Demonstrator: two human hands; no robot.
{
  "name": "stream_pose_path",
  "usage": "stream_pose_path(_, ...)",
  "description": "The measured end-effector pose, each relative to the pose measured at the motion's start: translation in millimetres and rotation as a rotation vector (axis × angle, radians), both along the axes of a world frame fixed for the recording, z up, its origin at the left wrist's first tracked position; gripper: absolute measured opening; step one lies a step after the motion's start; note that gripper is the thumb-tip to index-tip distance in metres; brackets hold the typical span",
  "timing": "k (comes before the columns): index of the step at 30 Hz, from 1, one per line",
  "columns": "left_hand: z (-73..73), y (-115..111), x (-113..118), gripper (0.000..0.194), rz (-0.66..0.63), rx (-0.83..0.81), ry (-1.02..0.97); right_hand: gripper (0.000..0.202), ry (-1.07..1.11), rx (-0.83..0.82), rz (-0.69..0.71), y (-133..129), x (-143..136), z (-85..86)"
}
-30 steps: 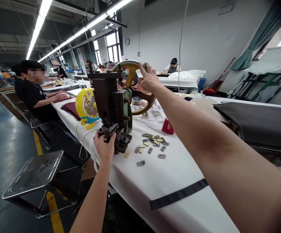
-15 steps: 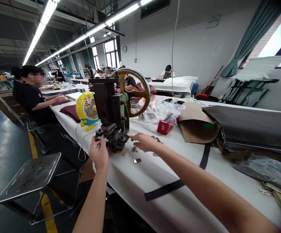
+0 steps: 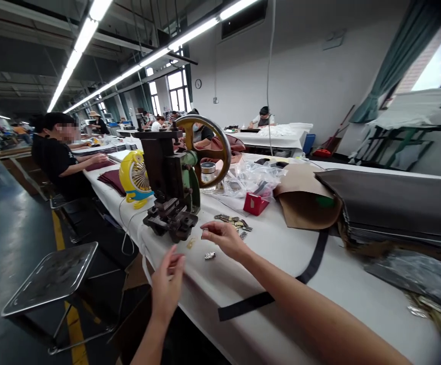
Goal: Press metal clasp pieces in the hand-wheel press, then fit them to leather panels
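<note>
A dark hand press (image 3: 169, 172) with a large handwheel (image 3: 226, 152) stands on the white-covered table. My right hand (image 3: 224, 238) is just right of its base, thumb and forefinger pinched on a small metal piece (image 3: 205, 230). My left hand (image 3: 168, 279) hovers at the table's front edge, below the press, its fingers curled together; whether anything is between them is too small to make out. Between and beyond my hands lie a small silvery piece (image 3: 210, 256), a gold-coloured piece (image 3: 191, 243) and a pile of small metal plates (image 3: 235, 222).
A yellow fan (image 3: 134, 177) stands left of the press. Behind my right hand are a red box (image 3: 256, 204), clear plastic bags (image 3: 250, 177) and brown paper (image 3: 304, 192). Grey sheets (image 3: 395, 208) are stacked at the right. A person in black (image 3: 58, 157) sits at the left; a metal stool (image 3: 53, 274) stands nearby.
My left hand has come off the press base and moved down and right. My right hand has drawn slightly down, away from the press, and a small piece now shows at its fingertips.
</note>
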State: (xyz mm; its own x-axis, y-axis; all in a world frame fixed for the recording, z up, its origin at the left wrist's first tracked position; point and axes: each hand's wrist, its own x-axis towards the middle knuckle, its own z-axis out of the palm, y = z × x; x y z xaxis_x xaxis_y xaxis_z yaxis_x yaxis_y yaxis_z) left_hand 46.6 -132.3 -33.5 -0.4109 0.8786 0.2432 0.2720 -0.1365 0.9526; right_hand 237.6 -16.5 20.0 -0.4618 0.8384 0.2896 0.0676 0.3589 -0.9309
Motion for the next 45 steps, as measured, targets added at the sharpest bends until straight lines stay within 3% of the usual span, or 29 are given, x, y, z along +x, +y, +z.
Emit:
stream_pose_path(3,25.0,18.9,32.7,0.055,-0.213,0.008,-0.171,0.036,0.131,-0.138,0.118,-18.8,-9.8,1.6)
stream_pose_path(6,27.3,26.9,36.2,0.042,-0.133,0.072,-0.149,0.034,0.084,-0.037,0.04,-25.5,-15.9,0.9)
stream_pose_path(9,22.7,36.1,11.3,0.038,0.064,0.198,0.112,0.034,-0.049,0.088,-0.098,-20.7,-14.7,-0.7)
stream_pose_path(13,23.7,67.0,-41.9,0.035,0.297,0.414,0.638,0.029,-0.175,0.117,-0.054,-13.4,-9.8,-5.4)
stream_pose_path(17,28.6,101.4,-74.4,0.031,0.321,0.479,0.847,0.023,-0.204,0.116,0.056,-12.1,-11.0,-11.2)
stream_pose_path(21,32.4,118.8,-77.3,0.029,0.312,0.462,0.85,0.02,-0.211,0.102,0.092,-11.1,-12.9,-13.2)
stream_pose_path(29,25.1,117.8,-70.6,0.038,0.172,0.328,0.882,0.019,-0.2,0.08,0.109,-7.5,-12.9,-15.0)
stream_pose_path(42,22.0,105.6,-60.0,0.09,0.068,0.239,1.064,0.016,-0.243,0.106,0.134,-9.4,-12.0,-9.1)
stream_pose_path(45,21.5,105.0,-65.2,0.093,0.07,0.234,1.114,0.017,-0.238,0.112,0.143,-8.3,-12.7,-12.5)
